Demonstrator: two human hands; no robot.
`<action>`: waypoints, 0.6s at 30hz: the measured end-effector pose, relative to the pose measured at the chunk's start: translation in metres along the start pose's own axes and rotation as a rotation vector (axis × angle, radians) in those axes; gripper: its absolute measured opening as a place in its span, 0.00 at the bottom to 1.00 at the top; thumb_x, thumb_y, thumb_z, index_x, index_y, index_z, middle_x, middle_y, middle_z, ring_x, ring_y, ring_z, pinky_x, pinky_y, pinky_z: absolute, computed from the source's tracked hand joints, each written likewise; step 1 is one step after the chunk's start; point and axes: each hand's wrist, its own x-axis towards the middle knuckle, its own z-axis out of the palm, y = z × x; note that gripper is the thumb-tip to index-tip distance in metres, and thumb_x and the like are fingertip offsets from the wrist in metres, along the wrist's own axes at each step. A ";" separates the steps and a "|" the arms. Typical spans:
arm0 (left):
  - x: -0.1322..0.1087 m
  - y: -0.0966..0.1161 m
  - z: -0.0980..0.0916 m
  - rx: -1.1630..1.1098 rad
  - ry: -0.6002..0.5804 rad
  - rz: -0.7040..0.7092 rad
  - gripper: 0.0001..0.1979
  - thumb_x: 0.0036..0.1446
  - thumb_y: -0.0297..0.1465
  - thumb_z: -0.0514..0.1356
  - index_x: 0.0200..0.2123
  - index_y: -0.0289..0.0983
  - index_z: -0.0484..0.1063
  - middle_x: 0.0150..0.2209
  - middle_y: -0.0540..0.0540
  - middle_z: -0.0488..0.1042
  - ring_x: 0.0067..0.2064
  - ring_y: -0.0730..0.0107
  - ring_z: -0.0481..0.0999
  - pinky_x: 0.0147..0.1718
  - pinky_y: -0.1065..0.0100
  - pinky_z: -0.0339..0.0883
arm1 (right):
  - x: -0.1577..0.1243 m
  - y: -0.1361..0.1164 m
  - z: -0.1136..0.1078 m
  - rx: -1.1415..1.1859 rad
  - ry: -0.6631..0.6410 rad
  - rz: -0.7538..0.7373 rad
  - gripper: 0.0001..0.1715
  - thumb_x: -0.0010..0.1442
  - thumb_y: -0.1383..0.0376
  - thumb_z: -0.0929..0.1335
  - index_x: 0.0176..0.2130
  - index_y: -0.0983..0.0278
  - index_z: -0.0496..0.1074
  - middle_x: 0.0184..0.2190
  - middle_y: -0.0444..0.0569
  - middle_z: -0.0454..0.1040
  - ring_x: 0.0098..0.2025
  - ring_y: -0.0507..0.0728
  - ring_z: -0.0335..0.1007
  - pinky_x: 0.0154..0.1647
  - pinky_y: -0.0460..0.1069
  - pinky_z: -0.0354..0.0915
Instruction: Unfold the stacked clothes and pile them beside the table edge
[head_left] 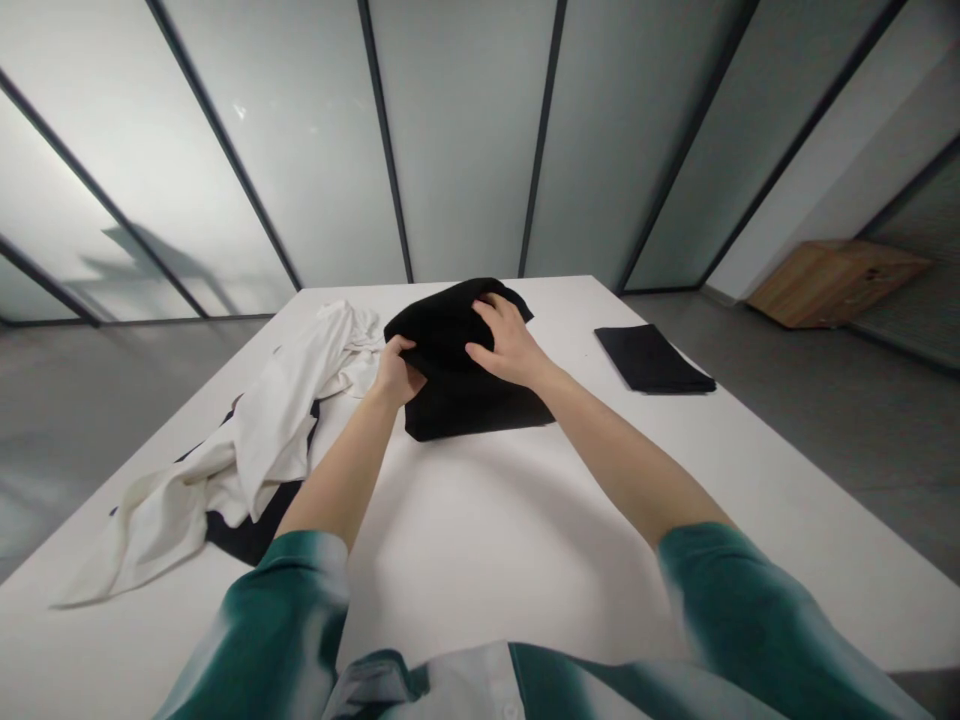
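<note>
A black garment, partly folded into a thick bundle, lies in the middle of the white table. My left hand is closed on its left edge, fingers curled into the cloth. My right hand rests on top of the bundle with the fingers pressed down and slightly bent over the far part. Both forearms are bare below teal sleeves.
A crumpled white garment sprawls on the left of the table over another dark cloth. A neatly folded black cloth lies at the right. Frosted glass panels stand behind the table. A wooden cabinet sits on the floor at far right.
</note>
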 end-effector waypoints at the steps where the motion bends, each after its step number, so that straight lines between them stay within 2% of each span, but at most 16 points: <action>1: 0.000 0.006 -0.003 -0.049 -0.021 -0.043 0.18 0.47 0.38 0.56 0.40 0.36 0.74 0.33 0.43 0.78 0.42 0.50 0.79 0.36 0.57 0.75 | 0.001 0.014 -0.002 -0.134 0.038 0.025 0.49 0.52 0.51 0.73 0.67 0.57 0.57 0.71 0.53 0.46 0.73 0.73 0.33 0.69 0.70 0.40; 3: 0.001 0.015 -0.006 -0.091 -0.050 -0.110 0.16 0.44 0.38 0.55 0.35 0.37 0.73 0.31 0.43 0.78 0.40 0.50 0.79 0.33 0.57 0.75 | 0.001 0.038 -0.005 -0.275 0.086 0.096 0.62 0.48 0.48 0.76 0.71 0.58 0.48 0.73 0.56 0.37 0.73 0.75 0.25 0.68 0.74 0.34; 5: 0.004 0.020 -0.009 -0.089 -0.055 -0.128 0.15 0.43 0.38 0.55 0.33 0.38 0.72 0.30 0.43 0.77 0.39 0.50 0.79 0.32 0.57 0.75 | -0.003 0.054 -0.007 -0.261 0.066 0.157 0.66 0.45 0.46 0.76 0.71 0.59 0.45 0.73 0.58 0.39 0.73 0.74 0.28 0.68 0.73 0.36; 7: 0.010 0.022 -0.013 -0.079 -0.039 -0.099 0.14 0.42 0.37 0.56 0.32 0.38 0.72 0.30 0.43 0.77 0.38 0.50 0.78 0.31 0.58 0.75 | -0.010 0.063 -0.007 -0.137 -0.039 0.209 0.59 0.46 0.48 0.76 0.69 0.60 0.53 0.70 0.59 0.51 0.71 0.72 0.43 0.68 0.69 0.46; 9: 0.016 0.023 -0.016 -0.058 -0.007 -0.051 0.13 0.42 0.36 0.57 0.32 0.37 0.72 0.29 0.43 0.77 0.37 0.51 0.78 0.30 0.58 0.75 | -0.017 0.066 -0.005 0.006 -0.159 0.262 0.43 0.48 0.53 0.76 0.60 0.61 0.67 0.62 0.57 0.67 0.64 0.69 0.61 0.64 0.65 0.56; 10: 0.019 0.024 -0.018 -0.042 0.011 -0.031 0.12 0.42 0.35 0.57 0.32 0.37 0.72 0.29 0.44 0.76 0.37 0.51 0.78 0.29 0.58 0.75 | -0.019 0.066 -0.004 0.064 -0.175 0.287 0.34 0.48 0.56 0.75 0.54 0.60 0.73 0.56 0.55 0.73 0.59 0.68 0.66 0.62 0.64 0.60; 11: 0.021 0.025 -0.019 -0.026 0.028 -0.019 0.11 0.42 0.34 0.58 0.31 0.37 0.71 0.28 0.44 0.75 0.36 0.52 0.78 0.28 0.59 0.75 | -0.021 0.067 -0.003 0.115 -0.149 0.313 0.26 0.49 0.58 0.74 0.48 0.61 0.76 0.51 0.53 0.77 0.56 0.67 0.70 0.60 0.63 0.62; 13: 0.025 0.030 -0.021 0.010 0.054 -0.018 0.07 0.42 0.30 0.58 0.29 0.37 0.70 0.26 0.46 0.73 0.32 0.57 0.77 0.27 0.62 0.73 | -0.021 0.070 -0.005 0.221 0.001 0.370 0.14 0.52 0.60 0.71 0.40 0.61 0.78 0.42 0.50 0.80 0.51 0.66 0.73 0.56 0.62 0.66; 15: 0.028 0.038 -0.021 0.061 0.094 -0.016 0.05 0.41 0.25 0.58 0.26 0.37 0.68 0.23 0.48 0.70 0.28 0.65 0.73 0.25 0.67 0.71 | -0.016 0.074 -0.015 0.351 0.198 0.432 0.12 0.54 0.58 0.68 0.35 0.62 0.76 0.35 0.48 0.80 0.45 0.64 0.76 0.51 0.59 0.70; 18: 0.033 0.054 -0.024 0.121 0.176 0.033 0.08 0.39 0.21 0.58 0.26 0.36 0.67 0.22 0.51 0.68 0.25 0.70 0.70 0.25 0.70 0.70 | -0.001 0.086 -0.049 0.506 0.466 0.475 0.13 0.55 0.55 0.66 0.31 0.61 0.74 0.27 0.46 0.77 0.39 0.61 0.76 0.43 0.55 0.74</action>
